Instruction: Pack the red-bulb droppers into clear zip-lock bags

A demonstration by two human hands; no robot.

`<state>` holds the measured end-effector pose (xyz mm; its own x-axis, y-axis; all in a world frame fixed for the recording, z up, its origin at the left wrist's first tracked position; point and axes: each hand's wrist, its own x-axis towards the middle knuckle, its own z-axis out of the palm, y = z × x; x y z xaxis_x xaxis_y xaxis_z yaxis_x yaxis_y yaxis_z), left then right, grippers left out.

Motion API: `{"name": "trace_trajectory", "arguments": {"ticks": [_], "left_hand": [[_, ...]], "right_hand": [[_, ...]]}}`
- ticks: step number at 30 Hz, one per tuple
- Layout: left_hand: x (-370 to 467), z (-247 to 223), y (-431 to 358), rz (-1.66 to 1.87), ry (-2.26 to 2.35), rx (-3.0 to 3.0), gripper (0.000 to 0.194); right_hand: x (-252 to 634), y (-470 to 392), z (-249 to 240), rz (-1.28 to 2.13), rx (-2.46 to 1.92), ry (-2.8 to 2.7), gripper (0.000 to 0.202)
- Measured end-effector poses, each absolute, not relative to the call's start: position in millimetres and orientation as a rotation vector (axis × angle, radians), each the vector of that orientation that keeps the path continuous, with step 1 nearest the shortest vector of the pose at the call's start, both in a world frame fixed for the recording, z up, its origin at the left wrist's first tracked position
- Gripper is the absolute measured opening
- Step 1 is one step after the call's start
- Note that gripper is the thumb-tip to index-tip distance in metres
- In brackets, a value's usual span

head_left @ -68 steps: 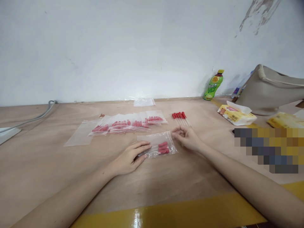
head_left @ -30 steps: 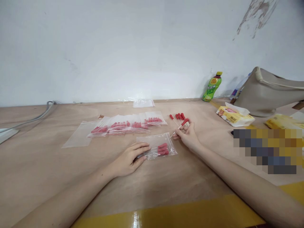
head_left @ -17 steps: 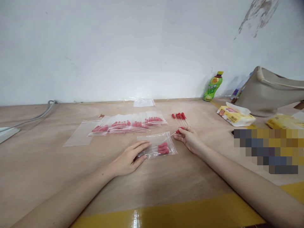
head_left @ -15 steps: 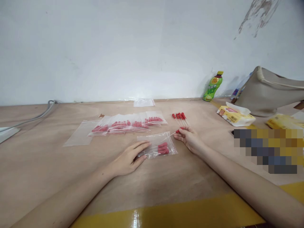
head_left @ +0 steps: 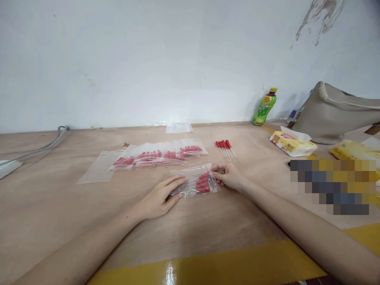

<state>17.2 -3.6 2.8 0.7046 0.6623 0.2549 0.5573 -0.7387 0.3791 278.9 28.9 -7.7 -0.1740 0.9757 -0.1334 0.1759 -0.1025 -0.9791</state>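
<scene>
A clear zip bag (head_left: 191,182) lies flat on the table, with several red-tipped sticks (head_left: 203,184) inside. My left hand (head_left: 162,196) rests on the bag's left end, fingers spread. At the bag's right end, my right hand (head_left: 228,177) pinches around a red tip at the opening; its fingertips partly hide what they hold. Behind my right hand, several loose red-tipped sticks (head_left: 227,150) lie side by side. A row of overlapping filled bags (head_left: 154,156) lies behind the bag, and a flat, clear bag (head_left: 99,168) is to their left.
Against the wall, a green bottle (head_left: 265,107) leans near a grey handbag (head_left: 332,114). A tissue pack (head_left: 292,143) and a yellow pack (head_left: 353,152) are at the right. A grey cable (head_left: 53,143) runs along the left, and a white packet (head_left: 179,128) lies by the wall.
My right hand has moved left and slightly nearer, bringing a red-tipped stick from outside the bag into its opening. My left hand has stayed on the bag.
</scene>
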Motion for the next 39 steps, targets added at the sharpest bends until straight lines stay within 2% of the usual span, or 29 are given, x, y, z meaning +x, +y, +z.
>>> {"name": "trace_trajectory", "arguments": {"ticks": [3,8,13,17,24,30,39], "left_hand": [[17.1,1.9,-3.3,0.548,0.974,2.643,0.045],[17.6,2.1,-2.3,0.540,0.962,2.651,0.043],[18.6,2.8,-1.3,0.533,0.951,2.663,0.040],[18.6,2.4,-1.1,0.545,0.947,2.660,0.040],[18.7,3.4,-2.2,0.537,0.937,2.654,0.040],[19.3,4.3,-2.2,0.546,0.928,2.654,0.040],[18.8,3.0,-2.4,0.546,0.930,2.639,0.040]], "right_hand": [[272.7,30.2,-11.7,1.192,-1.297,-1.483,0.027],[282.9,34.6,-8.0,1.166,-1.246,-1.730,0.025],[311.2,59.1,7.7,0.292,-1.691,-1.791,0.016],[316.8,84.6,14.1,-0.027,-1.970,-1.771,0.021],[295.0,108.8,8.6,0.023,-2.219,-1.735,0.027],[288.0,109.1,7.0,-0.117,-2.228,-1.639,0.040],[286.3,106.1,8.6,0.035,-2.156,-1.751,0.030]]}}
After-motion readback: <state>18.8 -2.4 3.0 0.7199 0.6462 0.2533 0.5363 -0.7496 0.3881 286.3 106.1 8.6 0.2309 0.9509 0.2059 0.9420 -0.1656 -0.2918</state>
